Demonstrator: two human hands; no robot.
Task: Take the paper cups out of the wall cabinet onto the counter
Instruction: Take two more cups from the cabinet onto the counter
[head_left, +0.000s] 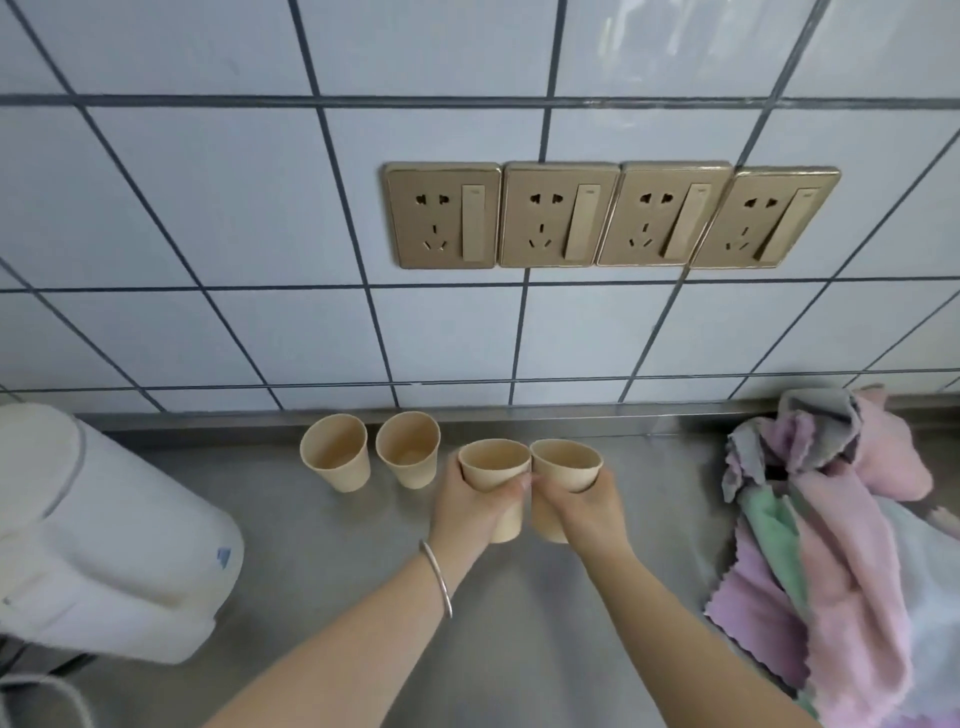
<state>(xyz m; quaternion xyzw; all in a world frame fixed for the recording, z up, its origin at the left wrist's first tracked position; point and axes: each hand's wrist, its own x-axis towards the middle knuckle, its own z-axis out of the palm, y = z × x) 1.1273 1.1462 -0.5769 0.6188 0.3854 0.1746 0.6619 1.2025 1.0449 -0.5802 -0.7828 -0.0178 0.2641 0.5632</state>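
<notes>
Steel counter (519, 649) — white appliance (104, 545) left, pastel cloths (831, 571) right.
Left hand (467, 506), right hand (587, 512) — fingers wrapped round two empty tan paper cups (493, 462); two more cups (337, 457) stand empty behind.

You get soft, even, fairly bright light with no hard shadows; only faint, diffuse shade sits on the bench (519, 649) under the forearms. A pale glare streak marks the wall tiles (623, 31) at the far top right. Wide-angle distortion bends the grout lines outward toward the edges. Everything looks slightly soft, most of all the white appliance (104, 545) at near left.
</notes>
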